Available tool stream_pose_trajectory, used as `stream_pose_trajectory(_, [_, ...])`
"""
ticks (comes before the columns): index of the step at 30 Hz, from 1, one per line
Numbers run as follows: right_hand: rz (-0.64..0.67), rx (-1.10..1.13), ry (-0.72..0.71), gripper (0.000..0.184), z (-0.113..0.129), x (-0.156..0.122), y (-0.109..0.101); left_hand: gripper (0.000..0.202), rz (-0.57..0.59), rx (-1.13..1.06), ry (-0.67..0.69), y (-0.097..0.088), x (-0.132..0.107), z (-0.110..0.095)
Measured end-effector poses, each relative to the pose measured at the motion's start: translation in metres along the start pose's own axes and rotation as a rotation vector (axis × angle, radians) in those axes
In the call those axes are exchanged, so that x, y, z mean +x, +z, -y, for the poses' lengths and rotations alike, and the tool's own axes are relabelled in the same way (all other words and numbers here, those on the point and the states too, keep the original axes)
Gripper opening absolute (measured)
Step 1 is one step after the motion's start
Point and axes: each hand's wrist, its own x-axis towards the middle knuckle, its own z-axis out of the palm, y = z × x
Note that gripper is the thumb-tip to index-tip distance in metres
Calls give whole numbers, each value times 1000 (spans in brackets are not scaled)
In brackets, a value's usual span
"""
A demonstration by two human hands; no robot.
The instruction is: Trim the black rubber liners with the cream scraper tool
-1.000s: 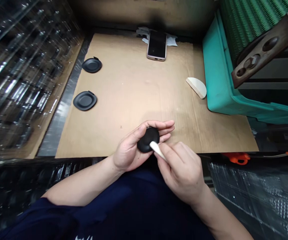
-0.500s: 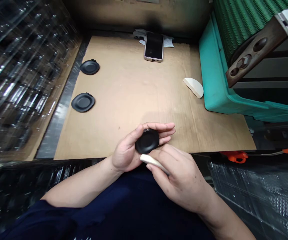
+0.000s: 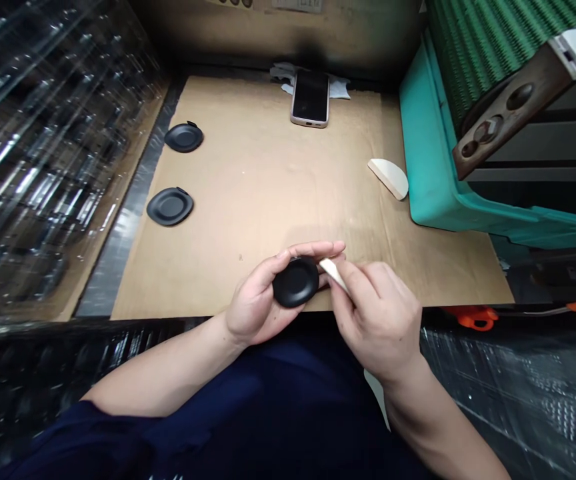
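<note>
My left hand [image 3: 261, 300] cradles a round black plastic cap [image 3: 295, 282] in its curled fingers, with the dark domed face turned up. My right hand [image 3: 378, 320] pinches a cream half-moon pad [image 3: 333, 275] between thumb and fingers. The pad's tip is at the right edge of the cap, and its rest is hidden by my fingers. A matching cream pad [image 3: 388, 178] lies on the cardboard sheet [image 3: 268, 200], and two flat black caps [image 3: 183, 137] [image 3: 170, 206] lie near the sheet's left edge.
A phone [image 3: 311, 99] lies on a pale cloth at the sheet's far edge. A teal bin [image 3: 433, 153] stands to the right, under green ribbed material. Stacked clear plastic trays [image 3: 53, 153] fill the left side. An orange-handled tool [image 3: 477, 318] lies beyond the front right corner.
My right hand has moved up and to the right, taking the pad from the cap's lower edge to its right edge. The cap stays in my left hand.
</note>
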Motion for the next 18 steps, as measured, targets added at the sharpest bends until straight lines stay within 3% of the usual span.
stream_pose_trajectory(4, [-89,162,159,20,-16,3,-3,54,-15,-39,4,2,2,-2])
stream_pose_trajectory(9, [-216,320,372,12,-35,6,2,66,67,-35,-12,0,1,-4])
stream_pose_trajectory(14, [-142,536,629,24,-52,4,16,63,54,-8,-30,-1,-1,-5])
stream_pose_trajectory(18, [-94,573,648,25,-54,2,17,57,15,19,-45,-4,-1,-6])
